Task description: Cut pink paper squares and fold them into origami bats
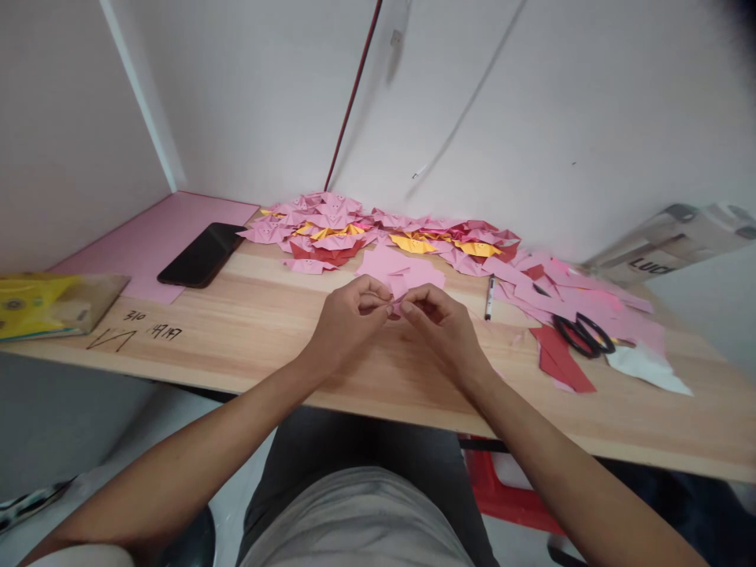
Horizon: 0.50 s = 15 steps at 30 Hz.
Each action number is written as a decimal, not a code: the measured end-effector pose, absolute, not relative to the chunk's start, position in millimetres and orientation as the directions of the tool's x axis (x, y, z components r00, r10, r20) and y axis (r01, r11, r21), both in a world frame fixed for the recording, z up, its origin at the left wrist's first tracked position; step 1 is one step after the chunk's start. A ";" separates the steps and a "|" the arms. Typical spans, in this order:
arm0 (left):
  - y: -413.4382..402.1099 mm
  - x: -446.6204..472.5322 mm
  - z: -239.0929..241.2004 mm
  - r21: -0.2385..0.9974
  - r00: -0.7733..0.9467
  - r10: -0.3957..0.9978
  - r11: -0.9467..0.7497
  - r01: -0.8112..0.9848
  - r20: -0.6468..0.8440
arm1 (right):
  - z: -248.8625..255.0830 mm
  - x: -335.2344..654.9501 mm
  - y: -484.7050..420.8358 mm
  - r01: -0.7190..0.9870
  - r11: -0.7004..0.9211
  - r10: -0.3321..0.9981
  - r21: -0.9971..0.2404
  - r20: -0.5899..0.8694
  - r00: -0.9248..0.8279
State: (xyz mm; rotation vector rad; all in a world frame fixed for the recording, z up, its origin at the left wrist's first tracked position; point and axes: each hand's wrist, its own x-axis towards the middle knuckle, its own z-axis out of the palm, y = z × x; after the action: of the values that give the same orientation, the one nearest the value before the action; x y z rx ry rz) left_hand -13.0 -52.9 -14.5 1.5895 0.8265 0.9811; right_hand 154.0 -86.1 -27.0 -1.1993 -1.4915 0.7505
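My left hand [358,315] and my right hand [442,323] meet over the middle of the desk, fingertips pinched. Between them they hold a small folded piece of pink paper [397,302], mostly covered by my fingers. Just beyond it lie flat pink paper pieces [413,266]. Behind those, along the wall, spreads a heap of folded paper shapes [331,211] in pink, yellow and red, some with small drawn marks. A marker pen [490,298] lies to the right of my right hand.
On the right are black-handled scissors [583,335], red paper strips [561,358], pink scraps [626,327] and a white sheet [650,368]. A clear plastic bag [667,244] leans at the wall. On the left lie a phone [201,255], a large pink sheet [147,236] and a yellow package [53,305].
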 end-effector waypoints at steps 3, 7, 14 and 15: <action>-53.6 -12.5 -14.0 0.974 0.429 0.884 -0.224 0.042 0.185 | -26.0 153.3 -85.1 0.321 0.313 0.936 -0.894 0.348 0.058; -53.3 -11.3 -15.4 0.971 0.433 0.883 -0.231 0.057 0.184 | -26.7 153.1 -85.0 0.377 0.312 0.929 -0.872 0.363 0.071; -52.0 -9.9 -17.9 0.960 0.423 0.883 -0.265 0.093 0.203 | -24.0 150.1 -86.4 0.469 0.273 0.932 -0.840 0.353 0.089; -51.9 -9.9 -18.1 0.959 0.425 0.882 -0.268 0.095 0.205 | -23.6 149.7 -86.5 0.477 0.271 0.931 -0.836 0.353 0.091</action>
State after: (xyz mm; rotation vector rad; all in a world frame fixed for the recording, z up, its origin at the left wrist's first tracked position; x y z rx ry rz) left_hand -9.9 -51.9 -18.1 1.6707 0.8628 0.9756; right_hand 149.7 -86.5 -23.6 -1.3548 -1.5390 0.5701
